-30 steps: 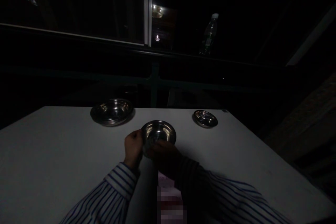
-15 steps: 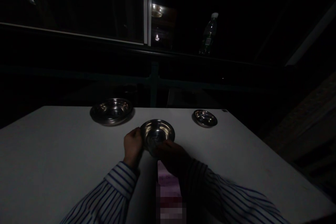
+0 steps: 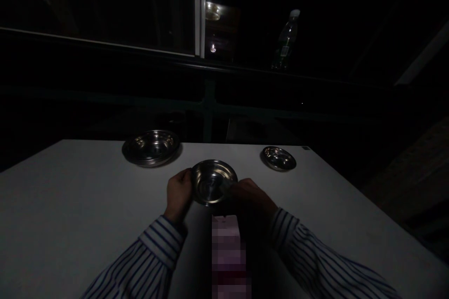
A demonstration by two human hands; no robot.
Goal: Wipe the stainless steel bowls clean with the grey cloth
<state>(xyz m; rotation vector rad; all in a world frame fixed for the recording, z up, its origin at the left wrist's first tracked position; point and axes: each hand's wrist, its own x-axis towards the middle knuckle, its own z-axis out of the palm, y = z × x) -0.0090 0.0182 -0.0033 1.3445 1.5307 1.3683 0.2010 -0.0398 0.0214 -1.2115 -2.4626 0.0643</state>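
Note:
A shiny metal bowl (image 3: 210, 173) is held tilted over the white table, its inside facing me. My left hand (image 3: 178, 194) is closed on the bowl's left rim. At the bowl's right side is my right hand (image 3: 252, 196), fingers pinched together around a small greyish cloth-like piece (image 3: 226, 187) against the inner wall. Darkness hides the exact kind of that piece. Below the bowl, between my forearms, stands a pink printed pack (image 3: 226, 224), partly blurred out.
Stacked metal bowls (image 3: 150, 149) stand at the back left of the white table (image 3: 87, 205). A smaller metal bowl (image 3: 278, 159) sits at the back right. Beyond the table, a plastic bottle (image 3: 286, 44) stands on a dark ledge by a window frame (image 3: 199, 9).
My right hand has moved from the bowl's lower edge up and right along its inside, with the greyish piece. The left hand keeps its hold on the rim. The view has shifted slightly.

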